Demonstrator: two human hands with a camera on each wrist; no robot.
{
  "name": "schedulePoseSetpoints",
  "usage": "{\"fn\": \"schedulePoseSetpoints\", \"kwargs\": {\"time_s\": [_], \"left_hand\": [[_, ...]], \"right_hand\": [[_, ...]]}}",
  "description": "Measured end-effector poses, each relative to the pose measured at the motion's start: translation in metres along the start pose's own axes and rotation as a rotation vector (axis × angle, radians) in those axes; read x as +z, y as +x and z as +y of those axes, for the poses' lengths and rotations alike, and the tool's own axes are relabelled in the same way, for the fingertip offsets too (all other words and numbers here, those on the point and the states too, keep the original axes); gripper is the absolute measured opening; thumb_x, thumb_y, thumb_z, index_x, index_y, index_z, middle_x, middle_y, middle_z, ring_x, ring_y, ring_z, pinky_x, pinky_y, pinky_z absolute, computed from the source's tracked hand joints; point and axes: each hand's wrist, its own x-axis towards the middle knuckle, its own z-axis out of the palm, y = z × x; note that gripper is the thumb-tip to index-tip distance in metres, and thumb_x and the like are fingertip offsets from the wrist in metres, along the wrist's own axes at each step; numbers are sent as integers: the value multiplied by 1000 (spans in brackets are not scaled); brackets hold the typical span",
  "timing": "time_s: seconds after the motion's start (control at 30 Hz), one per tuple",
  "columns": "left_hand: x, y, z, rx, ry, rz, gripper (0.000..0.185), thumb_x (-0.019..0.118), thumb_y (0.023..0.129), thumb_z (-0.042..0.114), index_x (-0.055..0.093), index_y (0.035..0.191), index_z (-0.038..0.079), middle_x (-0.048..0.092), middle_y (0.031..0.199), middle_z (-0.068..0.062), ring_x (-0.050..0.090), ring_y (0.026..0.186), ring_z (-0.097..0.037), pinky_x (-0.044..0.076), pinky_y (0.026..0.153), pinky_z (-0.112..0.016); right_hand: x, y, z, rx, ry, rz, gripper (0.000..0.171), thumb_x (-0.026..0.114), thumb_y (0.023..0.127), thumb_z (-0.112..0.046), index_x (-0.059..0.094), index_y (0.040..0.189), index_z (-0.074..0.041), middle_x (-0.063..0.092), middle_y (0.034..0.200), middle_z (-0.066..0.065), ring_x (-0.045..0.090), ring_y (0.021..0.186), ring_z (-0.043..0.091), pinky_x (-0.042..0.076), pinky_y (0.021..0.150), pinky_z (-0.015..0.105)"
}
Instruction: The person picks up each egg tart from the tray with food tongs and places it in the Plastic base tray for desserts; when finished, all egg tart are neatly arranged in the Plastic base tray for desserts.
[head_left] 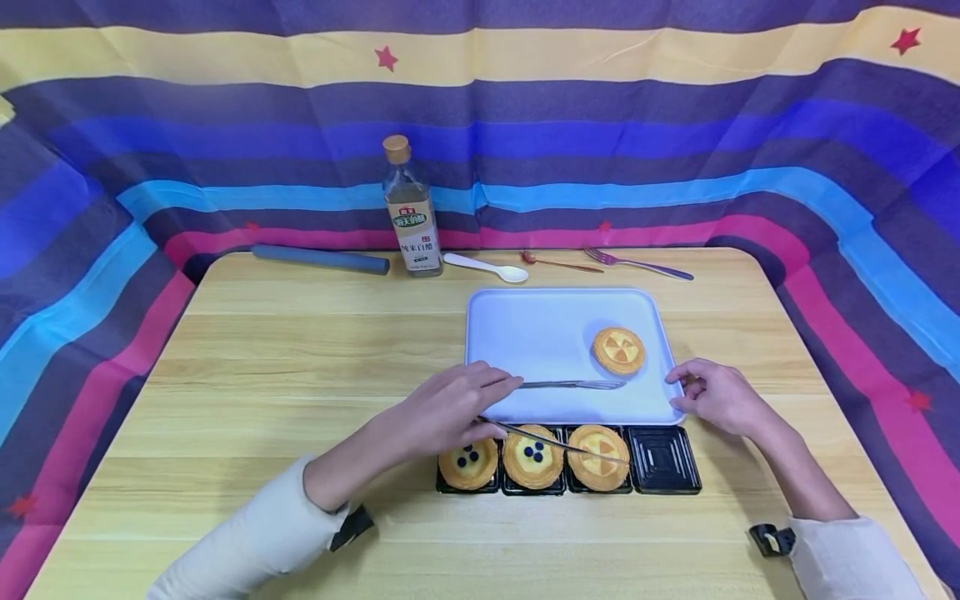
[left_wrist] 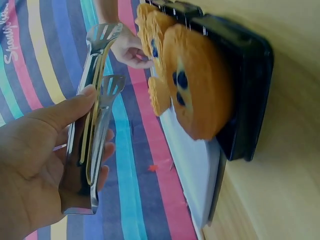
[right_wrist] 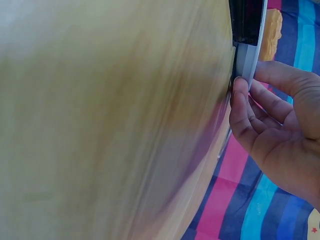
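Observation:
My left hand (head_left: 453,412) grips metal food tongs (left_wrist: 82,145) round their arms, and the tongs' two tips stand apart. In the head view they reach right, over the tarts and the tray's near part, with nothing between the tips. The right hand (head_left: 716,396) pinches the right rim of the pale tray (head_left: 540,333) between thumb and fingers. One egg tart (head_left: 618,350) with an orange wedge pattern lies on the tray. A similar tart (head_left: 598,471) and two blueberry-topped tarts (head_left: 532,458) sit in black plastic compartments; the rightmost compartment (head_left: 663,460) is bare.
Along the table's back edge lie a grey-blue rod (head_left: 322,259), a white spoon (head_left: 487,267), a thin brown stick (head_left: 562,264) and a purplish fork (head_left: 641,263). A labelled bottle (head_left: 414,217) stands upright among them. Striped cloth (head_left: 300,125) hangs behind the table.

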Motion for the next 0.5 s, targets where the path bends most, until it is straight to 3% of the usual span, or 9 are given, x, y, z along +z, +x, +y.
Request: {"fn": "schedulePoseSetpoints", "kwargs": {"time_s": [0.33, 0.5], "left_hand": [[-2, 29, -17, -66, 10, 22, 62, 69, 86, 36, 50, 136, 5, 59, 130, -12, 56, 120, -24, 49, 100, -36], [-2, 45, -26, -66, 38, 15, 62, 69, 85, 35, 51, 135, 4, 59, 130, -13, 56, 120, -26, 48, 101, -37]], "right_hand": [[0, -1, 0, 0, 1, 5, 32, 74, 76, -7, 64, 105, 0, 62, 74, 4, 54, 68, 14, 41, 55, 21], [1, 0, 0, -5, -2, 14, 31, 73, 76, -6, 64, 104, 0, 62, 74, 4, 54, 68, 14, 40, 54, 21]]}}
